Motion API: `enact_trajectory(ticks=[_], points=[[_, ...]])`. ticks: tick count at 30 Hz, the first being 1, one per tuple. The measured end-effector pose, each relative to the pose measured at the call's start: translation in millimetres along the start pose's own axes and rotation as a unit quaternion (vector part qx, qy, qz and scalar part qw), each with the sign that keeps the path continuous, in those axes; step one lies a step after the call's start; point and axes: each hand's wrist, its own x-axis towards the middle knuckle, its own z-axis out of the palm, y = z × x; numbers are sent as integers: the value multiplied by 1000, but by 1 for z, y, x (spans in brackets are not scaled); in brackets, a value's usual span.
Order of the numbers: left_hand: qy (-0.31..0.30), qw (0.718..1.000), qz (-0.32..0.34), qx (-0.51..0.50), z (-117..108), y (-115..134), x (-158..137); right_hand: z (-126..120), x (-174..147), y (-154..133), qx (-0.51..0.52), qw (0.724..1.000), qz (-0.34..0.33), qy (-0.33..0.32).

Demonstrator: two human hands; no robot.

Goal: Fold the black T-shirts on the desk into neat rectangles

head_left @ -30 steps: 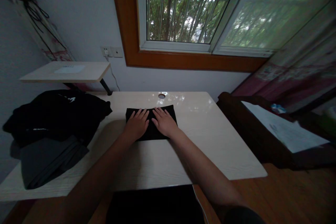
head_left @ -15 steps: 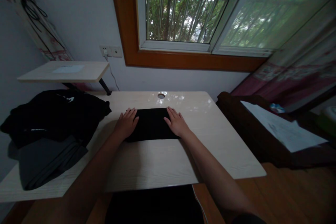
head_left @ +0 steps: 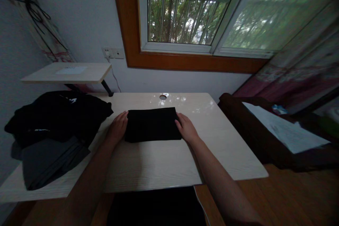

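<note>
A piece of black cloth (head_left: 153, 124), folded into a flat rectangle, lies on the pale wooden desk (head_left: 159, 169). What kind of garment it is cannot be made out. My left hand (head_left: 118, 129) rests at its left edge, fingers stretched forward along the side. At the right edge is my right hand (head_left: 186, 128), its thumb apart from the other fingers and close against the fabric. Neither hand grips the cloth. To the left, a heap of black clothes (head_left: 58, 116) with small white prints lies with a dark grey folded garment (head_left: 53, 160) in front.
Behind the heap stands a raised shelf (head_left: 92, 72) with a paper sheet (head_left: 71, 70) on it. A round cable hole (head_left: 162, 97) is near the desk's back edge. Beyond the right edge sits a dark brown piece of furniture (head_left: 238, 120) bearing a white sheet (head_left: 283, 127).
Both hands have moved outward, from lying on top of the black cloth's ends to its left and right edges. The cloth stays in place, its back corners now uncovered.
</note>
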Motion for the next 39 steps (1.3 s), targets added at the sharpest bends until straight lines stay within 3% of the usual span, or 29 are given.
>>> enact_trajectory(ticks=[9, 39], points=[[-6, 999, -4, 36, 4, -9, -2, 1, 1, 3, 46, 998, -6, 30], [5, 1000, -18, -12, -4, -4, 1, -2, 2, 3, 87, 996, 14, 33]])
